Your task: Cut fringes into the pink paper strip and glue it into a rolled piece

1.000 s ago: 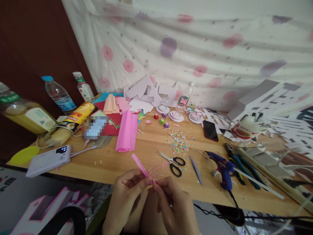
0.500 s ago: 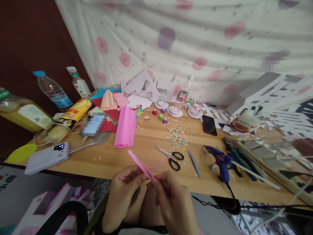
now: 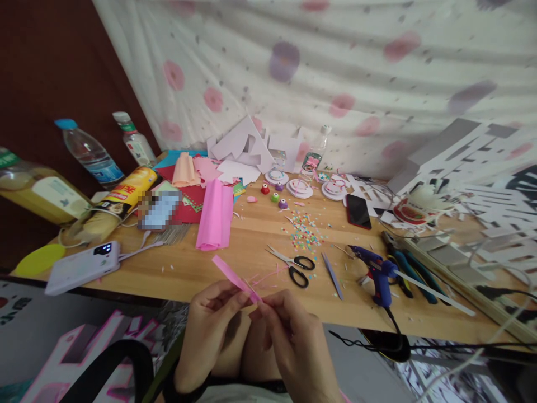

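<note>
Between my two hands a narrow strip of pink crepe paper [image 3: 229,272] is pinched, its free end pointing up and to the left over the table edge. My left hand [image 3: 213,322] grips the strip's middle with thumb and fingers. At the strip's lower right end, the thumb and fingertips of my right hand [image 3: 289,330] are closed on it. A thin stick or wire seems to lie along the strip; its kind is unclear. Just beyond my hands lie black-handled scissors [image 3: 298,268] with thin pink scraps, and tweezers [image 3: 332,276].
A roll of pink crepe paper [image 3: 212,221] lies behind the strip. Confetti [image 3: 306,232] is scattered mid-table. To the right are a blue glue gun [image 3: 380,274], pliers [image 3: 419,274], a black phone [image 3: 358,211] and a power strip [image 3: 461,280]. Bottles [image 3: 90,154] and a power bank [image 3: 84,267] are at left.
The strip's free end has swung slightly left, and its face shows wider near my fingers. Both hands keep their grip. A blurred hand at the right edge is gone from view.
</note>
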### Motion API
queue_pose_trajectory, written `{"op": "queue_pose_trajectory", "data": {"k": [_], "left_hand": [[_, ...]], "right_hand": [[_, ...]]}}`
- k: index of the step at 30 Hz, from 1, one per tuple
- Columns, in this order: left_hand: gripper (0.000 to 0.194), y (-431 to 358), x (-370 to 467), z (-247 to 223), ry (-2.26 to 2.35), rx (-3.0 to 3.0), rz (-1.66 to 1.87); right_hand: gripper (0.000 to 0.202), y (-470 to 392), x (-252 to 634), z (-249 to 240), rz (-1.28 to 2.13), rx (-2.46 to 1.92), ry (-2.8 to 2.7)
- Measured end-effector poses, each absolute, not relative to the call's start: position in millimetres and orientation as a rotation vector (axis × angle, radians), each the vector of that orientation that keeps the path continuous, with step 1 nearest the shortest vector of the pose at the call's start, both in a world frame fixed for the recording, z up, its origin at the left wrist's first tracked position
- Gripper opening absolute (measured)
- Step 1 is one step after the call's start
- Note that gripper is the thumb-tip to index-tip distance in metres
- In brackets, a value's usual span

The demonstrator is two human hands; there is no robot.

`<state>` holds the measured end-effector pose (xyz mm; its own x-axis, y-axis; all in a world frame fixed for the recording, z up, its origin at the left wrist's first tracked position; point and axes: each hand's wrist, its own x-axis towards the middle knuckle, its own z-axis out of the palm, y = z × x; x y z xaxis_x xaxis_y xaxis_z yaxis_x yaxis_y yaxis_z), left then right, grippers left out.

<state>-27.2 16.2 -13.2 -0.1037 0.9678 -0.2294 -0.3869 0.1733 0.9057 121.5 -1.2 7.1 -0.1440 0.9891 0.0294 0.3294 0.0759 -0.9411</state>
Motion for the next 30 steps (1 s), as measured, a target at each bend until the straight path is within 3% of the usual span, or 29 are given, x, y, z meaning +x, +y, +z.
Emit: {"op": "queue_pose_trajectory", "data": {"k": [26, 30], "left_hand": [[0.029, 12, -16, -23, 1.011, 0.565, 1.443], [0.037, 11, -17, -21, 1.018, 0.543, 1.449]], "right_hand": [[0.018, 0, 116, 10, 0.89, -1.366, -1.762], [0.019, -2, 115, 11, 0.845, -1.336, -1.779]]}}
